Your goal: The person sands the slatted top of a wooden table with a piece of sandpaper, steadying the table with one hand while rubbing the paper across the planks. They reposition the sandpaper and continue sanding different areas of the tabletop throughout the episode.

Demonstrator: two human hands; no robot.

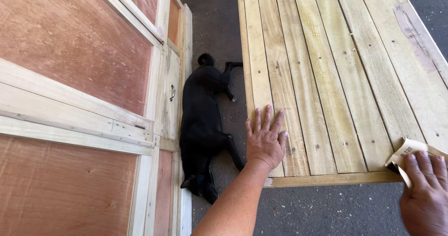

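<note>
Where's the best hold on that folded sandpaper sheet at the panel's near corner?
Grip the folded sandpaper flat from above, as the right hand does now: fingers spread over its near half, pressing it against the slatted wooden panel. It lies flat, offering no edge to pinch.

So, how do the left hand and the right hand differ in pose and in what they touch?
The left hand lies flat and open, fingers spread, on the bare planks of the slatted wooden panel; the right hand presses a folded piece of sandpaper against the panel's near edge. The left hand holds nothing, whereas the right hand grips the sandpaper. The left hand is near the panel's left corner, the right hand at the picture's right edge. Both rest on the same panel.
</note>
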